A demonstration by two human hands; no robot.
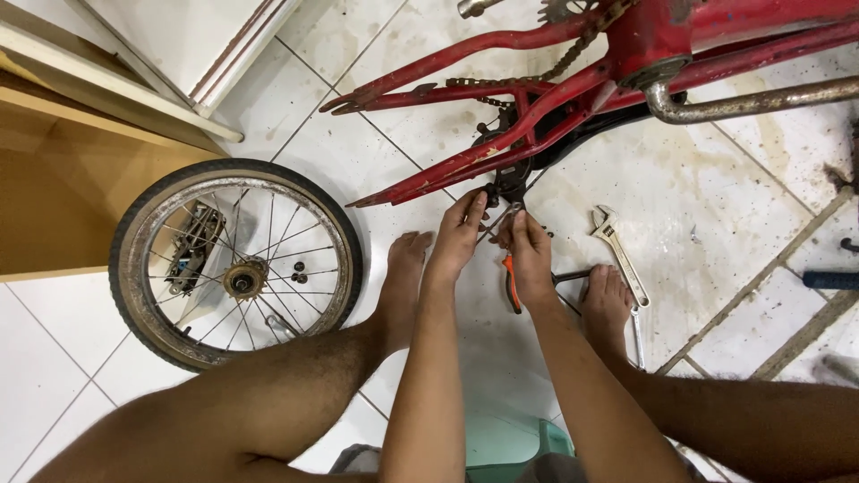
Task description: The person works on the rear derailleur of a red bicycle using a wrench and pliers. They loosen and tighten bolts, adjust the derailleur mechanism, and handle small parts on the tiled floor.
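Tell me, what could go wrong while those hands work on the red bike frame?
The left hand and right hand pinch small dark parts near the chain, so fingers might get nipped or greasy. The adjustable wrench and pliers lie beside bare feet, easy to step on.

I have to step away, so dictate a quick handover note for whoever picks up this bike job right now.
Left hand and right hand: both pinch the small black part at the rear of the red frame.
Wheel is off, flat on the tiles at left.
Adjustable wrench and orange-handled pliers lie by the feet.
Chain hangs on the frame.
Left: wheel not refitted.
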